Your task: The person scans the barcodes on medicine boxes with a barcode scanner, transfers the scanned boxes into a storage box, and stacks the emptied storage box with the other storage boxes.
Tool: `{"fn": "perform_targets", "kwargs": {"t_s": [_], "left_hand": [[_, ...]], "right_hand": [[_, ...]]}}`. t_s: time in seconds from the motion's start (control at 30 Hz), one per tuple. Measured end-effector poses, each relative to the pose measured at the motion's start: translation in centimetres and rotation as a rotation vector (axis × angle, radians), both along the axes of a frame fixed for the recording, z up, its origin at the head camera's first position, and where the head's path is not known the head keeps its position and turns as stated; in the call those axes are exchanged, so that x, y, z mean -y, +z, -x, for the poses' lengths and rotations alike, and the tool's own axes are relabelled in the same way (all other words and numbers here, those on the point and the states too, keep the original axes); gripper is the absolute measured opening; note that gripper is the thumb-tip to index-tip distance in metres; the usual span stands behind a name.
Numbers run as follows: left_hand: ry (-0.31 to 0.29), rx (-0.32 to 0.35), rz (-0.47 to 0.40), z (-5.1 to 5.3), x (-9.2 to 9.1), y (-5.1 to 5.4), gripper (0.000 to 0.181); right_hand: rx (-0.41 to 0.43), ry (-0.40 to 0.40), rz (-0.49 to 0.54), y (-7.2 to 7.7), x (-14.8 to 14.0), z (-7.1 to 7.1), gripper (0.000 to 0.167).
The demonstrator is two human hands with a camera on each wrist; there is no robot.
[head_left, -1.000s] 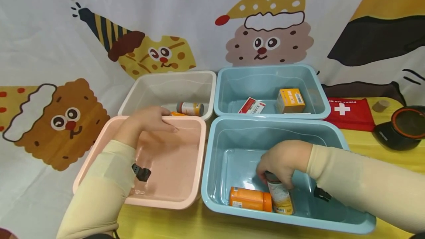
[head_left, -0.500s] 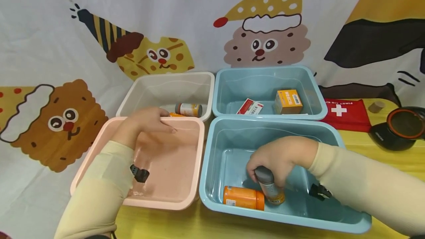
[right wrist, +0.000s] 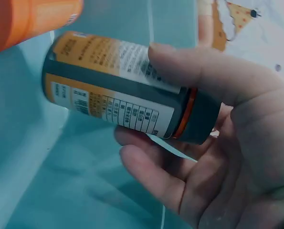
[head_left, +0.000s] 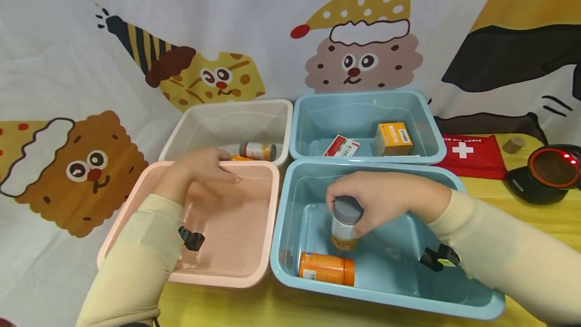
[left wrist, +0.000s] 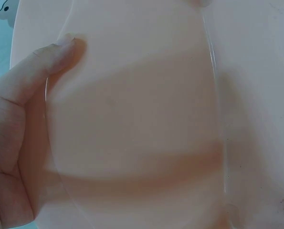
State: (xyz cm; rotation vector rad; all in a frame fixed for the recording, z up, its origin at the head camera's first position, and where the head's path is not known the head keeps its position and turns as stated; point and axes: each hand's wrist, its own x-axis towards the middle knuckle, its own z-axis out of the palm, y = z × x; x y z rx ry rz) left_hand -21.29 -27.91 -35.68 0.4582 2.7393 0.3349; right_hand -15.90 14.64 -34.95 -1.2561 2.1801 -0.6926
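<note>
My right hand (head_left: pixel 369 196) holds a grey-capped pill bottle (head_left: pixel 343 231) near its cap, inside the front blue bin (head_left: pixel 390 301). Seen from the right wrist, thumb and fingers lie on either side of the grey bottle (right wrist: pixel 113 86), which has an orange and white label. An orange bottle (head_left: pixel 326 268) lies on its side near that bin's front wall. Over the back rim of the pink bin (head_left: pixel 222 281) my left hand (head_left: pixel 199 165) grips, its thumb on the inner wall and its other fingers beyond the rim, mostly hidden. The left wrist view shows the thumb (left wrist: pixel 60 57) against pink plastic.
Behind the pink bin, a grey-white bin (head_left: pixel 236 110) holds another grey-capped bottle (head_left: pixel 257 151) and something orange. The rear blue bin (head_left: pixel 363 96) contains a red-white box (head_left: pixel 341 147) and an orange box (head_left: pixel 393 139). A red first aid pouch (head_left: pixel 474 158) and a black round device (head_left: pixel 540 180) stand right.
My right hand has moved left and back with the grey-capped bottle, bringing it away from the front wall and the orange bottle. The left hand keeps its place on the pink rim.
</note>
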Motion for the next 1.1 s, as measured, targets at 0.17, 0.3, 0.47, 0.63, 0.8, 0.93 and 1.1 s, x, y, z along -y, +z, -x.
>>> {"fn": "perform_targets", "kwargs": {"t_s": [0.17,0.3,0.47,0.63,0.8,0.93,1.1], "left_hand": [[0.013,0.006,-0.006,0.1,-0.1,0.3,0.067],[0.006,-0.008,0.008,0.2,-0.2,0.4,0.062],[0.004,-0.011,0.012,0.2,-0.3,0.0,0.06],[0.016,-0.012,0.021,0.3,-0.4,-0.4,0.069],[-0.014,-0.02,0.019,0.3,-0.4,-0.4,0.062],[-0.022,-0.018,0.013,0.2,-0.3,-0.3,0.06],[-0.018,-0.021,0.014,0.0,-0.1,0.0,0.062]], "right_hand": [[-0.096,-0.066,0.129,0.8,-0.2,0.2,0.051],[-0.109,-0.142,0.205,1.3,-0.4,0.2,0.052],[-0.137,-0.205,0.304,1.7,-1.2,0.1,0.053],[-0.178,-0.221,0.372,2.3,-1.6,-0.1,0.054],[-0.239,-0.199,0.402,4.1,-2.0,-1.3,0.059],[-0.3,-0.166,0.407,6.1,-2.7,-3.0,0.066],[-0.386,-0.126,0.418,8.1,-4.0,-4.6,0.074]]}}
